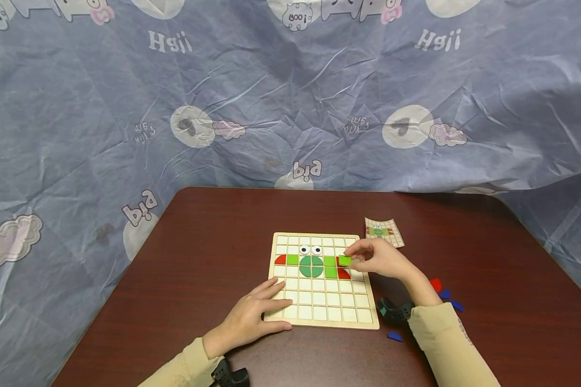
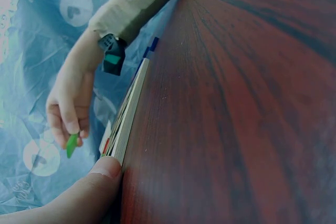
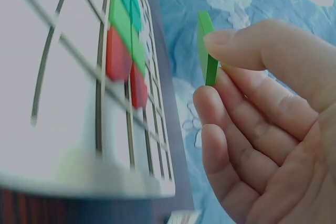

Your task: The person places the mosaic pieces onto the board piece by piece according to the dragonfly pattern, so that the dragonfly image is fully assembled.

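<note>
My right hand (image 1: 384, 259) pinches a light green square tile (image 3: 207, 48) between thumb and fingers, raised above the right part of a white gridded board (image 1: 319, 298). On the board lie dark green quarter-round tiles (image 1: 311, 266), light green squares (image 1: 292, 259), red curved tiles (image 1: 280, 259) and two round eye tiles (image 1: 310, 250). The held tile partly covers a red piece in the head view. My left hand (image 1: 252, 314) rests with spread fingers on the board's left edge; its thumb (image 2: 106, 167) touches the board's side in the left wrist view.
A small pattern card (image 1: 384, 232) lies behind the board on the right. Beside the right forearm are a red tile (image 1: 436, 285) and blue tiles (image 1: 457, 306), with another blue tile (image 1: 394, 336) nearer the front. A patterned blue cloth (image 1: 290, 97) hangs behind the dark wooden table (image 1: 213, 236).
</note>
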{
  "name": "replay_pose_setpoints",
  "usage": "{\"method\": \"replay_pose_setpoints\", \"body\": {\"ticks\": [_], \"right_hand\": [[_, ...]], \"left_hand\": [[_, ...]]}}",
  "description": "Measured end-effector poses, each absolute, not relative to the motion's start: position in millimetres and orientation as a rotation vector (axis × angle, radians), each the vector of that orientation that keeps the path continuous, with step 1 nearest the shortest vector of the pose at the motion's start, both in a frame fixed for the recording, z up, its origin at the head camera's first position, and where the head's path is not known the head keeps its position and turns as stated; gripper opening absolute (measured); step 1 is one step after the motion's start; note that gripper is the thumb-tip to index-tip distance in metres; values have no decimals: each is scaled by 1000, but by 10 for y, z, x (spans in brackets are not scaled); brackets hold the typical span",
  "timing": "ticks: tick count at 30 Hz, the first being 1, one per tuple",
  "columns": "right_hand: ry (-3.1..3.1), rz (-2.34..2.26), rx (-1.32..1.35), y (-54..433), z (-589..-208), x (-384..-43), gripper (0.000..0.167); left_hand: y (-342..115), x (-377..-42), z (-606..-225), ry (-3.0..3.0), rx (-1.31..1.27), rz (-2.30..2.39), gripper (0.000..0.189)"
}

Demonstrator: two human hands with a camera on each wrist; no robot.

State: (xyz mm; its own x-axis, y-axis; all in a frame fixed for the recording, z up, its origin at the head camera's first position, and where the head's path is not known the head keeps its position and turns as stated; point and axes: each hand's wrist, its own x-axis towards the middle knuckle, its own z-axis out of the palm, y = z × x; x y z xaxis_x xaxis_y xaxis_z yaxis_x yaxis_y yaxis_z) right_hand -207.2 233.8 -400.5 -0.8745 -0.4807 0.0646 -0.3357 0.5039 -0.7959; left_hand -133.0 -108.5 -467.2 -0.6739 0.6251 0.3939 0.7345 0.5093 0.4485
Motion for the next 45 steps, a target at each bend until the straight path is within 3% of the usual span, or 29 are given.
{"method": "replay_pose_setpoints", "body": {"ticks": [18,45], "right_hand": [[2490,-1309,-822,1635,-3878,-2090,25],[2494,-1167,-875,1241,-4165,-2218,25]], "left_hand": [[-1082,-1330,-4661,-2580,-1169,-892,47],[-1085,-1325,-4654,-2574,-1179,-896,46]]}}
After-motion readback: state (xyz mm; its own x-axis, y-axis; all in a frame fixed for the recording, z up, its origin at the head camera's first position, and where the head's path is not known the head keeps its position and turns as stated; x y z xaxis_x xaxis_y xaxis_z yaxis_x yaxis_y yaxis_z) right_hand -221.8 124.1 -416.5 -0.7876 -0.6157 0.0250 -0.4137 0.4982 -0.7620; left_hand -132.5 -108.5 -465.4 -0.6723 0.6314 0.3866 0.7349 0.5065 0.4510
